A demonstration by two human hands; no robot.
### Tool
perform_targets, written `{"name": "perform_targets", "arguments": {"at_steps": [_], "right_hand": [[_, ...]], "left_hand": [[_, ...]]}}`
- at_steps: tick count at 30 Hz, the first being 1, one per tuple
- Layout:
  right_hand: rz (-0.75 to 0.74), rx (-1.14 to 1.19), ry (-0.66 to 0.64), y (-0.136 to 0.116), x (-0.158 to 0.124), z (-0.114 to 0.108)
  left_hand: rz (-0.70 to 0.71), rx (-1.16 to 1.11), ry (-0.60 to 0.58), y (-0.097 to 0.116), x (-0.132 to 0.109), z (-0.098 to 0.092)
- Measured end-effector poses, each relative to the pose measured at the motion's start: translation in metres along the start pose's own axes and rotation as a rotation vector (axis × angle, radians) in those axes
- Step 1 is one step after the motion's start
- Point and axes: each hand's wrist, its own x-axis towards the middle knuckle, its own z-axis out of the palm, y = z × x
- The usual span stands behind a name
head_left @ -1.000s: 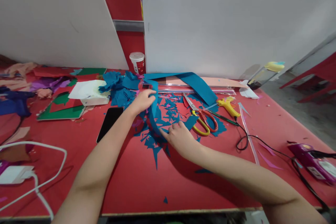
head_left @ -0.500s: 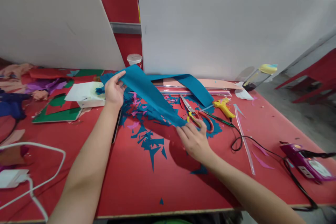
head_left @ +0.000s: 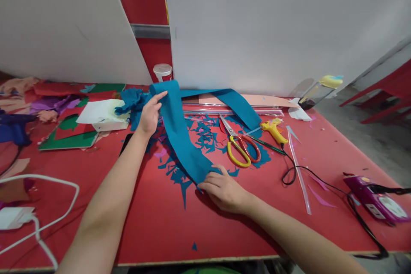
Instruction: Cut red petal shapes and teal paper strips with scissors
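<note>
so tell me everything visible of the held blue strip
The blue strip is long, flat, like paper or felt. It bends over on top, touched by the left hand, slopes over blue scraps and curves to its near end, held by the right hand. Whether it joins the folded band behind is unclear.

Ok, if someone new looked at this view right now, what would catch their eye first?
Probably the wide blue strip in the middle, with the left hand at its upper part and the right hand at its near end. Next, the scissors with one yellow and one red handle, lying just right of it. Then the blue scraps scattered across the middle of the red table.
</note>
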Motion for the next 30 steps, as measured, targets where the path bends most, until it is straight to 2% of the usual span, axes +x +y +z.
{"name": "perform_targets", "arguments": {"at_steps": [2,3,6,7,11,18,24,30], "right_hand": [[-0.028,0.062,-0.028,-0.003,0.001,-0.001],[-0.040,0.090,-0.044,-0.004,0.002,-0.001],[-0.062,0.145,-0.076,-0.006,0.004,-0.002],[-0.065,0.154,-0.079,-0.005,0.004,-0.002],[-0.074,0.155,-0.076,-0.004,0.004,-0.002],[-0.082,0.154,-0.078,-0.002,0.006,-0.002],[-0.066,0.173,-0.079,0.000,0.007,-0.002],[-0.065,0.193,-0.021,-0.001,0.004,0.002]], "left_hand": [[0.145,0.046,-0.063,0.004,0.000,-0.001],[0.138,0.109,-0.070,0.001,0.000,-0.003],[-0.098,0.425,-0.015,-0.018,0.002,-0.012],[-0.141,0.465,-0.013,-0.026,0.003,-0.016],[-0.201,0.554,-0.025,-0.044,0.004,-0.026],[-0.116,0.628,-0.052,-0.036,0.002,-0.021],[-0.126,0.757,-0.083,-0.049,0.001,-0.026],[-0.112,0.841,-0.127,-0.054,-0.004,-0.024]]}}
